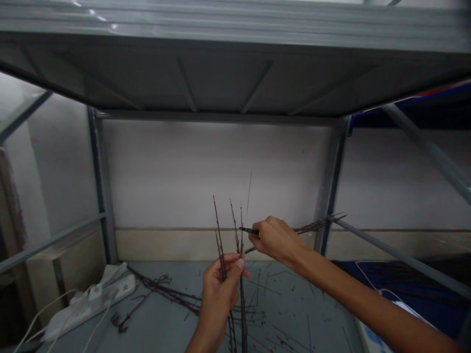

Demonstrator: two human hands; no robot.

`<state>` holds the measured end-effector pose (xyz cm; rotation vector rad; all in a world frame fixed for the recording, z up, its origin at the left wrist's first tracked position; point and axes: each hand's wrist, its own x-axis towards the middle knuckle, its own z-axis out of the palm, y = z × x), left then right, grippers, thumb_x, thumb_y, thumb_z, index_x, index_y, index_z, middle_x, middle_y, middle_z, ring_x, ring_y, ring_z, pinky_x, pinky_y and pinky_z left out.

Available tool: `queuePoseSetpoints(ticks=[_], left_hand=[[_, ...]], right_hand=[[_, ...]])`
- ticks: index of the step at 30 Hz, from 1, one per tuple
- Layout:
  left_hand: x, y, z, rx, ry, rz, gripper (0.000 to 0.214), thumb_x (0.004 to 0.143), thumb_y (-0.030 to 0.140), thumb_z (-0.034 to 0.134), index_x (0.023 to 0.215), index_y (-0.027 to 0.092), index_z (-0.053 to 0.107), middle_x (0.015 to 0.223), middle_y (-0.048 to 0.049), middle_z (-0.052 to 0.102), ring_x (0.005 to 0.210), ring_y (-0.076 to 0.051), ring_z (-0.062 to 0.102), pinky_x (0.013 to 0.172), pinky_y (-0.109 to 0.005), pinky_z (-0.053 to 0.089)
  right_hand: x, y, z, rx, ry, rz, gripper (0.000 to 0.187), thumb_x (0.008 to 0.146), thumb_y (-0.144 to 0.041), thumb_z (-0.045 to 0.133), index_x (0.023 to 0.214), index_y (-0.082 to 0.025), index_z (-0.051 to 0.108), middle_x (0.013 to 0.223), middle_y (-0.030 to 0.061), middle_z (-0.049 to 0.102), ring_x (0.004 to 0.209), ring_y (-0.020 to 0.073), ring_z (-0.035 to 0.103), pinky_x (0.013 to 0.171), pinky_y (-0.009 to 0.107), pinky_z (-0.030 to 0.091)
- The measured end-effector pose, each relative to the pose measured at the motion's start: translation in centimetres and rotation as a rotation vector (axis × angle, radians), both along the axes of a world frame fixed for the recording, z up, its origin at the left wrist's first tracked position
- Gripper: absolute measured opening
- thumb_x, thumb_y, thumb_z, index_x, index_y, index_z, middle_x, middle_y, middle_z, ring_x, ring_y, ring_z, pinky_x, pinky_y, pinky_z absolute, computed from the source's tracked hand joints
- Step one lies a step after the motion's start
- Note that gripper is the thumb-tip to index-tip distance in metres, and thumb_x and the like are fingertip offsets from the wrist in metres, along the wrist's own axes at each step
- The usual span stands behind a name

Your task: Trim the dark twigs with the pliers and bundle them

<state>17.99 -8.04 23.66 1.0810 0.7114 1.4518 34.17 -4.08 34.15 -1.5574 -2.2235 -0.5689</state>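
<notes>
My left hand [221, 294] grips a bundle of thin, dark, twiggy stems [222, 250] that rise above the fingers and hang below them. Just to the upper right, my right hand [274, 240] is shut on a slim black-and-yellow tool [249, 231], whose exact kind I cannot tell. Its dark tip points left, toward the bundle, without clearly touching it. A longer bristly twig [316, 226] runs behind my right hand, and its lower end shows near the bundle. I cannot tell which hand, if either, supports it.
Dark twigs and cut pieces [165, 293] lie scattered on the grey metal shelf [294, 294]. A white power strip [90, 306] with cords sits at the left. A metal shelf [184, 73] hangs low overhead, with a steel upright [331, 186] and blue fabric [401, 289] at the right.
</notes>
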Motion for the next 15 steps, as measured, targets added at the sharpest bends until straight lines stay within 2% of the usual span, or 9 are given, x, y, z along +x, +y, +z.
queuePoseSetpoints(ticks=[4, 8, 12, 15], left_hand=[[-0.2, -0.3, 0.6, -0.038, -0.061, 0.075, 0.053, 0.072, 0.055, 0.080, 0.103, 0.015, 0.068, 0.071, -0.0027, 0.070, 0.037, 0.000, 0.020, 0.037, -0.016, 0.013], [-1.1, -0.7, 1.3, -0.062, -0.144, 0.098, 0.052, 0.068, 0.054, 0.083, 0.100, 0.015, 0.069, 0.070, -0.0007, 0.067, 0.038, 0.001, 0.017, 0.037, -0.016, 0.011], [-1.7, -1.1, 1.5, -0.043, -0.156, 0.058, 0.046, 0.071, 0.052, 0.082, 0.095, 0.015, 0.070, 0.068, 0.0016, 0.062, 0.038, 0.001, 0.016, 0.036, -0.015, 0.011], [-1.6, -1.0, 1.2, -0.036, -0.149, 0.003, 0.044, 0.073, 0.053, 0.079, 0.094, 0.015, 0.071, 0.067, 0.0019, 0.061, 0.037, 0.001, 0.016, 0.033, -0.015, 0.011]], right_hand=[[-0.2, 0.9, -0.3, -0.041, 0.146, 0.054, 0.023, 0.083, -0.029, 0.056, 0.071, -0.018, 0.072, 0.066, 0.0133, 0.068, 0.065, 0.0262, 0.066, 0.061, 0.035, 0.037], [0.1, 2.4, -0.5, -0.124, 0.390, 0.087, 0.033, 0.086, -0.044, 0.059, 0.068, -0.017, 0.066, 0.064, 0.0112, 0.066, 0.063, 0.0234, 0.064, 0.060, 0.033, 0.042], [-0.6, 3.6, -1.5, -0.353, 0.700, 0.155, 0.045, 0.087, -0.060, 0.056, 0.082, -0.016, 0.065, 0.055, 0.0037, 0.061, 0.048, 0.0181, 0.060, 0.045, 0.028, 0.045], [-1.8, 4.0, -2.5, -0.515, 0.909, 0.266, 0.048, 0.086, -0.063, 0.057, 0.094, -0.016, 0.064, 0.070, 0.0046, 0.067, 0.052, 0.0161, 0.062, 0.044, 0.028, 0.052]])
